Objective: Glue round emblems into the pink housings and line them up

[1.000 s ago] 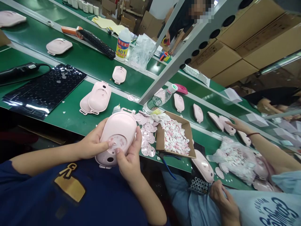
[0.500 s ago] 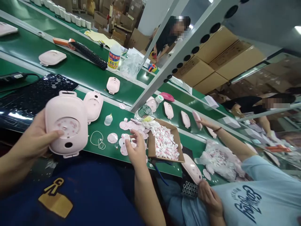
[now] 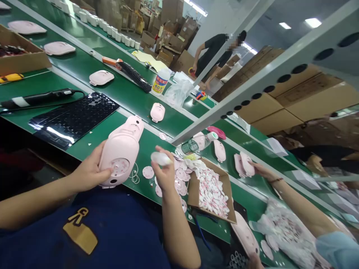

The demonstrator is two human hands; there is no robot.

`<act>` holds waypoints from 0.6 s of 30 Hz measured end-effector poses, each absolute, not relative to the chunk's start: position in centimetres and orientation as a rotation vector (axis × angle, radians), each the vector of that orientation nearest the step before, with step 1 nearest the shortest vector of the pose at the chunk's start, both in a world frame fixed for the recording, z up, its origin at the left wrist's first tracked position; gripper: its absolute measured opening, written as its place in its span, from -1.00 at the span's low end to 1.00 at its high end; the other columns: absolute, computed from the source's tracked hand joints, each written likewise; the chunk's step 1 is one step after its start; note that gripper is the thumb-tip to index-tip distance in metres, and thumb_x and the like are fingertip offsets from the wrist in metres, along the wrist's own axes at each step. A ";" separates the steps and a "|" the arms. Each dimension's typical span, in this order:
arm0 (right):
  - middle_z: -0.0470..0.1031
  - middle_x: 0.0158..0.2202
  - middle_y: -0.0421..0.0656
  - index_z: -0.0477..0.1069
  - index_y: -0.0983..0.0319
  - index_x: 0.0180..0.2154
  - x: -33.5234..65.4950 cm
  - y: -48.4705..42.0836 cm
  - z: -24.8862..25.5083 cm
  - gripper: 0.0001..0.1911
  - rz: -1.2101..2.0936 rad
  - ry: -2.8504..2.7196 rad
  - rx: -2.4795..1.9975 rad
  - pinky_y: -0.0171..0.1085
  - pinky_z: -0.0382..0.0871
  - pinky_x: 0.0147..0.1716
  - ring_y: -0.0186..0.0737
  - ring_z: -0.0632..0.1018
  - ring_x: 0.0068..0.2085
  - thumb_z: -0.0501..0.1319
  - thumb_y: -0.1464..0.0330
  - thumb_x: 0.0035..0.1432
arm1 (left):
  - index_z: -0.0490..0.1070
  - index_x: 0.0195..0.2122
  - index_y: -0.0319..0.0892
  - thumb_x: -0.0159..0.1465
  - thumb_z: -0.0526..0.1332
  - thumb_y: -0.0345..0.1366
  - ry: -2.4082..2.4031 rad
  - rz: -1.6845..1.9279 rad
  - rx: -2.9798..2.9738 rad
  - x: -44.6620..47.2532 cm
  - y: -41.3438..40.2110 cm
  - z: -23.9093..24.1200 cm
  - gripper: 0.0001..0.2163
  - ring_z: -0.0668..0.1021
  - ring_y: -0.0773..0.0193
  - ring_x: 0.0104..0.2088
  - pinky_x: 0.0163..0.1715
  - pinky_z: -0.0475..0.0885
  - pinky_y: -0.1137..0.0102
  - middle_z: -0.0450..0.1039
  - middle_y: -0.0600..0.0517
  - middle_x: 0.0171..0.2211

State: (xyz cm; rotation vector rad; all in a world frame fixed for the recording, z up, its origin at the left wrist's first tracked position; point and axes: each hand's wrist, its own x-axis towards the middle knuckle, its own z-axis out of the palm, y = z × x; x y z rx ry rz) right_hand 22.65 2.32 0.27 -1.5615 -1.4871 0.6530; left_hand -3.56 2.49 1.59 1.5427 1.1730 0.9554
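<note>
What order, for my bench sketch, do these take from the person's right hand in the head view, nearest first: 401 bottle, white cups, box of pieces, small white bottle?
1. Small white bottle: in the right hand.
2. Box of pieces: to the hand's right.
3. 401 bottle: farther ahead.
4. White cups: far back, left.

Yellow paper (image 3: 148,58) near cardboard boxes (image 3: 184,61)

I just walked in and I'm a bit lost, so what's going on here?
Someone's left hand holds a pink case, thumb by the patterned disc in its recess. The right hand holds a small whitish bottle, apart from the case. Loose discs lie beside a cardboard box of small white-and-pink pieces. At right, a co-worker's hand is at two other pink cases.
</note>
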 end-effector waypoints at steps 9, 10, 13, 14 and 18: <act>0.56 -0.08 -0.05 0.27 0.15 0.21 23.1 -10.7 4.5 -0.47 0.321 -1.799 -1.403 -0.17 0.59 -0.18 -0.08 0.64 -0.13 0.25 0.27 0.24 | -0.10 0.49 -0.05 0.28 0.27 -0.35 0.887 1.072 1.789 -0.7 1.1 0.6 -0.20 0.40 -0.08 0.29 0.30 0.31 0.14 0.21 -0.13 0.38; 0.57 -0.16 -0.08 0.31 0.16 0.17 22.8 -11.1 4.9 -0.52 0.255 -1.817 -1.415 -0.20 0.58 -0.26 -0.10 0.64 -0.21 0.24 0.28 0.23 | -0.10 0.49 0.00 0.29 0.26 -0.37 0.871 1.082 1.794 -0.5 1.0 0.6 -0.20 0.41 -0.06 0.28 0.29 0.32 0.16 0.22 -0.10 0.38; 0.59 -0.28 -0.12 0.33 0.17 0.14 22.3 -11.5 5.9 -0.56 0.142 -1.836 -1.399 -0.24 0.51 -0.43 -0.15 0.60 -0.38 0.20 0.35 0.23 | -0.12 0.48 0.16 0.29 0.25 -0.40 0.826 1.134 1.789 0.2 0.7 0.6 -0.19 0.42 -0.01 0.28 0.30 0.30 0.21 0.22 0.00 0.38; 0.59 -0.28 -0.12 0.33 0.17 0.16 22.2 -11.6 6.1 -0.54 0.125 -1.822 -1.390 -0.24 0.49 -0.46 -0.16 0.58 -0.40 0.20 0.37 0.23 | -0.13 0.47 0.20 0.29 0.25 -0.41 0.807 1.150 1.794 0.3 0.5 0.6 -0.18 0.42 0.01 0.27 0.30 0.30 0.22 0.21 0.02 0.39; 0.60 -0.27 -0.10 0.33 0.18 0.19 22.1 -12.3 6.1 -0.48 0.111 -1.783 -1.377 -0.22 0.47 -0.49 -0.15 0.57 -0.42 0.20 0.42 0.18 | -0.14 0.47 0.23 0.30 0.24 -0.41 0.765 1.152 1.828 0.7 0.0 0.3 -0.19 0.50 0.05 0.20 0.25 0.36 0.18 0.25 0.01 0.36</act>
